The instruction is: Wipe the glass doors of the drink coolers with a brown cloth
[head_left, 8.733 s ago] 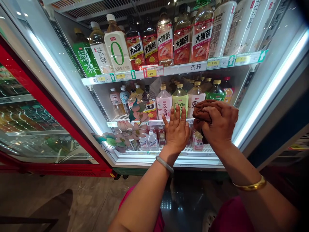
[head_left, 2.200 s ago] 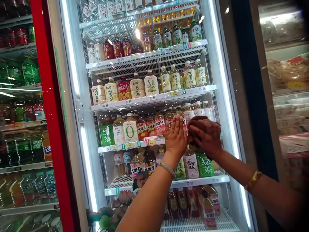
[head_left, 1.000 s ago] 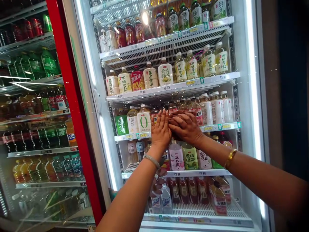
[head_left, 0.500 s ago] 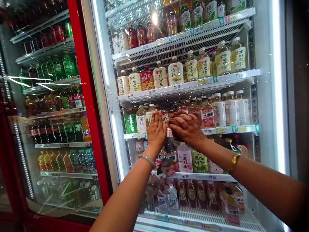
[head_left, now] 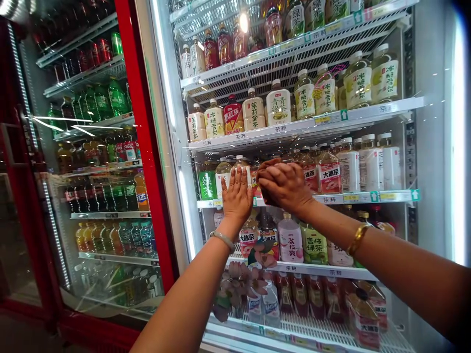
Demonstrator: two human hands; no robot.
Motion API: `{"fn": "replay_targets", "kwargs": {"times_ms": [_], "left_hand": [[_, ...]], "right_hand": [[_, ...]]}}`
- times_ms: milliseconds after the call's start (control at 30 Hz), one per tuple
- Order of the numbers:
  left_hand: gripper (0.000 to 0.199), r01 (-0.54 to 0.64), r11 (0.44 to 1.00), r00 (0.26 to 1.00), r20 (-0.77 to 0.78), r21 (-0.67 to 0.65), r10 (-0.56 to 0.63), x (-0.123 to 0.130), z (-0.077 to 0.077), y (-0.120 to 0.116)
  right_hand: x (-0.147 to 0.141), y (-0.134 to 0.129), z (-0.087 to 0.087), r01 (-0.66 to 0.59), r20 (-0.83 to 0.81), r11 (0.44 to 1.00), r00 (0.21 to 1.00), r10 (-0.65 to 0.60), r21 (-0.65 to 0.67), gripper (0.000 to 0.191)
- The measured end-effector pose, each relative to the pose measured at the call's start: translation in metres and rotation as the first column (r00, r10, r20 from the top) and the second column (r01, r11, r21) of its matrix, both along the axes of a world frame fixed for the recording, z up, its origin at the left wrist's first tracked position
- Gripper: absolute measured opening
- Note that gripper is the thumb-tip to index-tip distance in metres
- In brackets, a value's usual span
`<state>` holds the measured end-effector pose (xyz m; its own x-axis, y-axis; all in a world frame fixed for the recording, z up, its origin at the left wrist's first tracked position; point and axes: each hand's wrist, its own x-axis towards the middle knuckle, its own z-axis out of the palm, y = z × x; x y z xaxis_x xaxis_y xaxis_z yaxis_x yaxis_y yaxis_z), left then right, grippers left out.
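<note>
Flat against the glass door (head_left: 235, 289), my left hand (head_left: 238, 193) has its fingers stretched upward and holds nothing. A pale bangle circles that wrist. Just to its right, my right hand (head_left: 283, 184) is closed with curled fingers around something dark brown (head_left: 267, 191), perhaps a cloth, pressed at the glass; its reflection makes the edges hard to tell. That wrist wears a gold bracelet (head_left: 357, 239). Behind the glass, bottles such as a red-labelled tea (head_left: 329, 171) and a green-labelled one (head_left: 207, 181) stand on a white shelf.
More shelves of bottles rise above and below, with a shelf edge (head_left: 305, 124) over my hands. A red door frame (head_left: 147, 147) separates a second cooler with green bottles (head_left: 117, 98) at the left. A flower decoration (head_left: 243, 279) shows low on the glass.
The shelves and red frame have shifted right in the view. My left hand stays spread on the glass, and my right hand remains closed on the dark item beside it.
</note>
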<state>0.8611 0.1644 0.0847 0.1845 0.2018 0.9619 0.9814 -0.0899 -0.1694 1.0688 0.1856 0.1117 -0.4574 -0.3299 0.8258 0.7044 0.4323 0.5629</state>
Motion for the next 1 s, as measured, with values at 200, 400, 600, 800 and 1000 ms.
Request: {"fn": "replay_targets", "kwargs": {"times_ms": [200,400,600,800,1000], "left_hand": [[0.066,0.026,0.999,1.000,0.011,0.028,-0.027,-0.005,0.001,0.004],[0.067,-0.007,0.999,0.996,-0.089,0.033,0.010,-0.032,-0.002,-0.001],[0.069,-0.001,0.997,0.997,-0.081,0.083,0.008,-0.049,-0.015,0.004],[0.067,0.031,0.994,0.996,-0.082,0.101,-0.023,-0.048,-0.015,0.006],[0.066,0.023,0.996,0.997,-0.074,0.087,-0.016,-0.046,-0.016,0.005]], "right_hand": [[-0.034,0.008,0.024,-0.035,0.125,0.991,0.992,0.019,0.130,0.028],[-0.010,0.006,0.039,0.025,-0.095,1.000,0.995,-0.025,0.005,0.029],[-0.028,-0.008,-0.025,0.023,0.022,1.000,0.999,-0.024,0.008,0.034],[-0.063,0.000,0.019,-0.038,0.132,0.999,0.991,0.034,0.027,0.030],[-0.047,-0.005,0.006,0.019,-0.050,1.000,0.999,-0.019,-0.003,0.030]]}}
